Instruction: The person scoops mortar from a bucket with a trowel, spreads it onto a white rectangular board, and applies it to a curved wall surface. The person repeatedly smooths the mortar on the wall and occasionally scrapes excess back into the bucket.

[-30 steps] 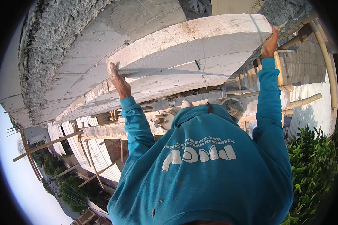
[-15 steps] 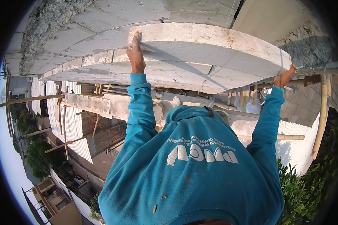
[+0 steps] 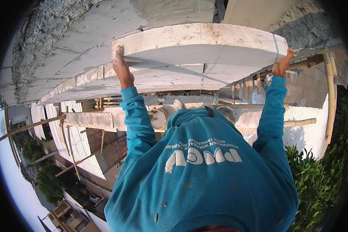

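A long pale lightweight concrete block (image 3: 220, 33) lies lengthwise along the top of a block wall (image 3: 170, 77), its rough upper face stained brown in places. My left hand (image 3: 122, 69) grips the block's left end, thumb on top and the fingers partly hidden. At the opposite end, my right hand (image 3: 283, 63) is closed round the corner, with its fingers pressed against the end. A thin string (image 3: 200, 13) crosses over the block near its middle. Whether the block bears fully on the course below cannot be made out.
Below the wall, a round bucket (image 3: 158, 118) stands on planking close to me. Bamboo poles (image 3: 330, 89) form scaffolding on both sides. Corrugated roofing (image 3: 75, 133) lies lower left, leafy plants (image 3: 311, 170) lower right. Rough mortar (image 3: 34, 42) covers a surface at upper left.
The block and both hands appear farther left in the picture, but the wall and string have shifted that way too as the view moved. Both hands keep their hold on the block's ends.
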`<state>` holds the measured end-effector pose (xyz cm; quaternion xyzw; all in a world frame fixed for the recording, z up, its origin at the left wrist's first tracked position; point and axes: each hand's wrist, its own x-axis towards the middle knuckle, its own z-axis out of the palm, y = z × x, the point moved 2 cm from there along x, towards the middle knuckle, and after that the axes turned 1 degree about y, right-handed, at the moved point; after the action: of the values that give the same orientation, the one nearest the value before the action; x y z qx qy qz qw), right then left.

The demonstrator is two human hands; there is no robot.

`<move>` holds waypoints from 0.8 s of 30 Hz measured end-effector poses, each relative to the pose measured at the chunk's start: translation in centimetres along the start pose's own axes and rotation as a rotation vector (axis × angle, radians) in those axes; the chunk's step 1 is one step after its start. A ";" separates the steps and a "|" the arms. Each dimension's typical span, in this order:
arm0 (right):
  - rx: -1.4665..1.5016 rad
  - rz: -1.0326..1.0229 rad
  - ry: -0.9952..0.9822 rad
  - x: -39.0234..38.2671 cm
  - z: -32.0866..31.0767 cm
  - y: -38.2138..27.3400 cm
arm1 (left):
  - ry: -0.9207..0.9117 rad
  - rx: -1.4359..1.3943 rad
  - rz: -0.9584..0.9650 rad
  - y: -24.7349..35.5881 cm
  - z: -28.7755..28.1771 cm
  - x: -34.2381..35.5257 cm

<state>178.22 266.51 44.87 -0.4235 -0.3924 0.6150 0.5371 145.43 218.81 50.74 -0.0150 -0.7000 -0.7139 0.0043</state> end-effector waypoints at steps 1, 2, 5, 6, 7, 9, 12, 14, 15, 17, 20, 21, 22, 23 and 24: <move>-0.009 0.000 0.002 -0.3 0.4 0.2 | 0.015 0.002 -0.014 0.2 -0.2 0.0; -0.008 -0.013 0.034 -1.1 0.8 -0.3 | 0.013 0.000 -0.024 0.4 -0.2 -0.2; 0.030 0.057 -0.032 -0.9 0.5 -0.5 | 0.011 -0.005 0.023 0.4 0.0 -0.3; 0.045 0.052 -0.042 -1.0 0.6 -0.6 | 0.013 0.012 0.024 0.5 -0.1 -0.5; 0.043 0.053 -0.039 -1.2 0.8 -0.7 | 0.008 -0.005 0.028 0.5 -0.2 -0.5; 0.039 0.054 -0.031 -1.5 1.0 -0.7 | -0.003 -0.037 0.036 0.6 -0.4 -0.4; 0.062 0.048 -0.033 -0.4 0.3 -0.3 | 0.035 -0.013 -0.035 0.7 -0.3 -0.9; 0.074 0.042 -0.012 -0.4 0.4 -0.2 | 0.051 -0.040 -0.008 0.5 -0.3 -1.1; 0.080 0.039 -0.001 -0.4 0.4 -0.2 | 0.058 -0.054 0.005 0.3 -0.3 -1.0; 0.092 0.068 0.034 -0.5 0.2 -0.1 | 0.045 -0.133 0.032 -0.5 -0.4 -0.3; 0.146 0.051 0.016 0.1 -0.2 0.4 | 0.030 -0.199 0.057 -0.7 0.1 0.4; 0.170 0.036 -0.003 0.3 -0.2 0.6 | 0.027 -0.212 0.063 -0.7 0.3 0.6; 0.184 0.031 -0.022 0.1 -0.1 0.6 | 0.011 -0.225 0.079 -0.7 0.2 0.6; 0.199 0.027 -0.041 0.0 0.0 0.5 | 0.016 -0.210 0.073 -0.8 0.1 0.7; 0.213 0.024 -0.062 -0.2 0.2 0.4 | 0.021 -0.195 0.066 -0.8 0.1 0.8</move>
<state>177.86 266.26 44.57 -0.3497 -0.3361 0.6723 0.5593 144.66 218.96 49.98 -0.0310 -0.6263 -0.7782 0.0339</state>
